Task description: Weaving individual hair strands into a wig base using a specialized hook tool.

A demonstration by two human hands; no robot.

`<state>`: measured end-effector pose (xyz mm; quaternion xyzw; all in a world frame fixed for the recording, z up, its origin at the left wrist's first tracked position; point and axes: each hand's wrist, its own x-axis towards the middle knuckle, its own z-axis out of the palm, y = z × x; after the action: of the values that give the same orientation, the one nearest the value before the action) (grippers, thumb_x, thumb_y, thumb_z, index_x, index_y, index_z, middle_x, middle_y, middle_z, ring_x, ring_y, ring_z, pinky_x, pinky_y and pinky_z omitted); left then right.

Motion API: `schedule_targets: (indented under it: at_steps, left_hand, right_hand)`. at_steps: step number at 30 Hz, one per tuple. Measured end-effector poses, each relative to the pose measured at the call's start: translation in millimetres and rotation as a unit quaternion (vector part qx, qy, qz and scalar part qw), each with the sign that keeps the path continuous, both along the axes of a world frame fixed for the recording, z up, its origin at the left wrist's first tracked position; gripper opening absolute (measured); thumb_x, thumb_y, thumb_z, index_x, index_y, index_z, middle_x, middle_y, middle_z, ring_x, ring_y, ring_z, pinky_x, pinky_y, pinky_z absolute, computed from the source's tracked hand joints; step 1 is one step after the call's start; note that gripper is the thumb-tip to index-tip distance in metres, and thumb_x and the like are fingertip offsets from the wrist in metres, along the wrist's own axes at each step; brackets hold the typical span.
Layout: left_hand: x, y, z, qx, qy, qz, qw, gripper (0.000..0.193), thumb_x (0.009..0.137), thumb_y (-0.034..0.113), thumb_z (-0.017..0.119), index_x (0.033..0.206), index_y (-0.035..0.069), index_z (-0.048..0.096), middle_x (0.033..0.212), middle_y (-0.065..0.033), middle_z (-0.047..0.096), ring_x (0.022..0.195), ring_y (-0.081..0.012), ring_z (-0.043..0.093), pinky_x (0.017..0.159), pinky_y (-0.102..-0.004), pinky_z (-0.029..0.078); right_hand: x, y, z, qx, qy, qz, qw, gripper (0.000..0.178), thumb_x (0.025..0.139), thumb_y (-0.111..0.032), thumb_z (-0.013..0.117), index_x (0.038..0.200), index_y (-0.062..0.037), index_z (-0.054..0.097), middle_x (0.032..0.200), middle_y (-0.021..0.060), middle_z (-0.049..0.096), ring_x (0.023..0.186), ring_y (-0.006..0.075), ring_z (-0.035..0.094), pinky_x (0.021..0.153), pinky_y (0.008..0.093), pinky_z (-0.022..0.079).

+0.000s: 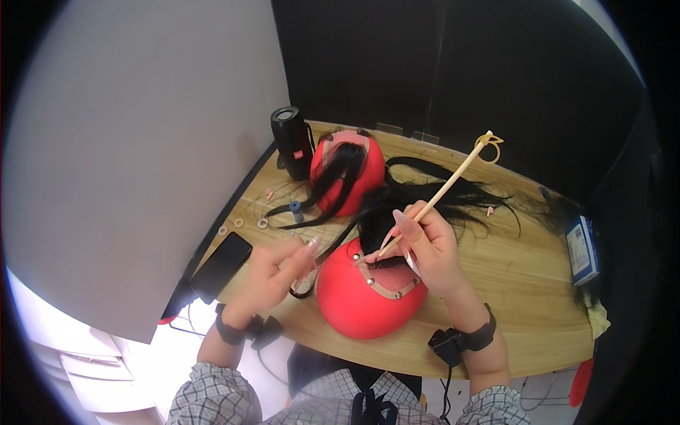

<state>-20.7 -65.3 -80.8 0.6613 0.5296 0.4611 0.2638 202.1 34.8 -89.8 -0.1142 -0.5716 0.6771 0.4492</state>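
Along the wooden table (pixel 531 304), left to right: black smartphone (pixel 222 267); left hand (pixel 275 273), blurred, fingers curled, whether gripping hair I cannot tell; cylindrical black speaker (pixel 289 145); rear red head form (pixel 368 185); nearer red head form (pixel 365 312), mesh patch (pixel 400 280) pinned to its upper side, black hair (pixel 375 225) behind. Right hand (pixel 433 248) grasps a slim wooden rod (pixel 453 180), lower end at the mesh. Far right, blue-and-white box (pixel 583 251). Risk, my judgement: a slip of the rod could snag the mesh; loose hair near the fingers could tangle; the rounded form could roll if pushed. Labels: small red badge (pixel 298 154) on speaker, print on box; wording not recorded.
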Motion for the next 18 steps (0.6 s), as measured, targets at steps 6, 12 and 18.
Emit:
schedule_targets:
  at_steps: [6, 12, 18]
  left_hand:
    - [-30.1, 12.1, 2.6, -0.009, -0.171, 0.052, 0.984, 0.039, 0.098, 0.021, 0.045, 0.066, 0.000, 0.054, 0.057, -0.0010, 0.050, 0.050, -0.0082, 0.048, 0.052, -0.0233, 0.040]
    - [-54.1, 15.7, 19.9, 0.030, -0.204, 0.144, 0.968, 0.039, 0.096, 0.024, 0.042, 0.062, 0.006, 0.049, 0.053, -0.0019, 0.046, 0.047, -0.0111, 0.044, 0.070, -0.0276, 0.047]
    - [-76.0, 13.3, 30.7, 0.086, -0.201, 0.175, 0.960, 0.040, 0.097, 0.026, 0.046, 0.062, 0.006, 0.049, 0.054, -0.0010, 0.045, 0.052, -0.0093, 0.045, 0.068, -0.0278, 0.048]
  right_hand:
    - [-3.8, -3.7, 4.4, 0.024, -0.016, -0.011, 1.000, 0.019, 0.098, -0.017, 0.049, 0.093, 0.0016, 0.051, 0.079, 0.0057, 0.053, 0.065, 0.0075, 0.056, 0.069, 0.0264, 0.056]
    - [-1.7, -7.5, 19.8, 0.069, -0.065, -0.013, 0.995, 0.017, 0.097, -0.013, 0.050, 0.090, 0.0022, 0.053, 0.076, 0.0028, 0.049, 0.061, 0.0035, 0.044, 0.074, 0.0299, 0.057]
    - [4.0, -2.9, 16.9, 0.098, -0.044, -0.007, 0.994, 0.014, 0.097, -0.009, 0.049, 0.091, 0.0025, 0.053, 0.078, 0.0031, 0.048, 0.063, 0.0044, 0.046, 0.077, 0.0319, 0.058]
